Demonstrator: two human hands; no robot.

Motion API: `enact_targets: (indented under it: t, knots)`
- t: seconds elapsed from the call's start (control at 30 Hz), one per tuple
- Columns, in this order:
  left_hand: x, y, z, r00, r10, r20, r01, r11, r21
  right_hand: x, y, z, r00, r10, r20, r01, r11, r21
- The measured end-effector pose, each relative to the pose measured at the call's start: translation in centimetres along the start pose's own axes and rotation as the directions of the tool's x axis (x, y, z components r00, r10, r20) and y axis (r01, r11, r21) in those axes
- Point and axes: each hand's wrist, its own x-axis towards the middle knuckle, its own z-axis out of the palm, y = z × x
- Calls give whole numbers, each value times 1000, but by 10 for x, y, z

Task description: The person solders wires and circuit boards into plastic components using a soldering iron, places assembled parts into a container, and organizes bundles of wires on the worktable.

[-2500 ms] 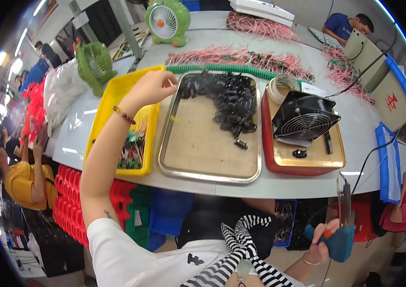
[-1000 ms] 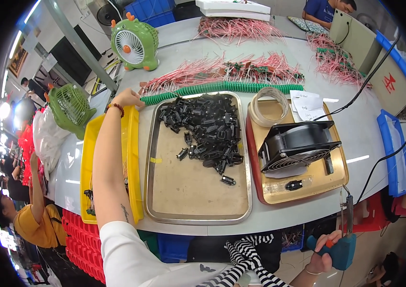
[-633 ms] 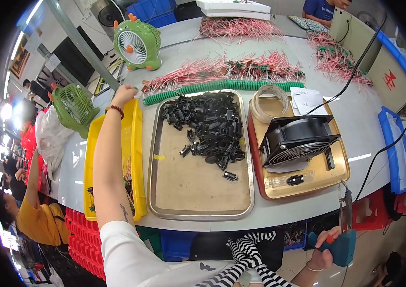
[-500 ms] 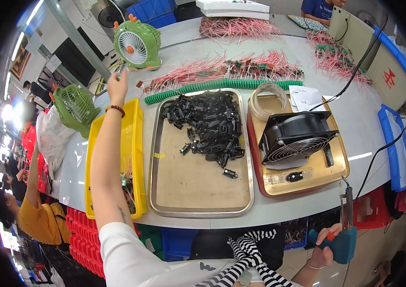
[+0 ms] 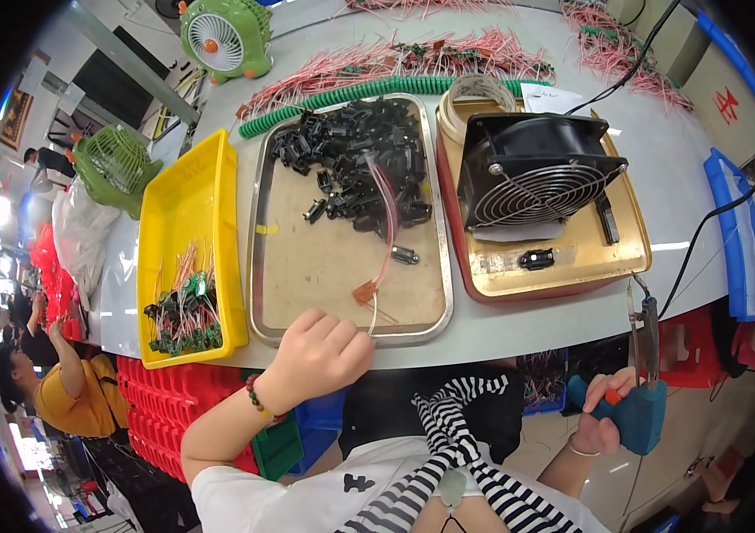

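My left hand, closed, is at the front edge of the metal tray. From its fingers a wired piece, with a small copper-coloured board and pink and white wires, hangs over the tray, blurred by motion. A pile of black plastic housings fills the tray's far part, and one black housing lies apart. Low on the right, my right hand grips a blue soldering gun, its metal tip pointing up beside the table edge.
Left of the tray, a yellow bin holds several wired boards. On the right, a gold tray carries a black fan, a tape roll and a black housing. A green coiled hose and pink-wired boards lie behind.
My left hand has come back from near the green fan to the tray's front edge, now with the wired piece. My right hand still holds the soldering gun. The view has tilted down.
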Motion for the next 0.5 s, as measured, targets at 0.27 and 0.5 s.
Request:
enact_targets:
  t: [0.27, 0.5]
  knots:
    - [20, -34, -1, 959, -251, 128, 282, 835, -472, -12, -1, -3, 1000, 11, 24, -11, 999, -36]
    - [12, -42, 10, 970, -120, 212, 226, 767, -601, -12, -2, -5, 999, 1, 38, 0, 999, -39]
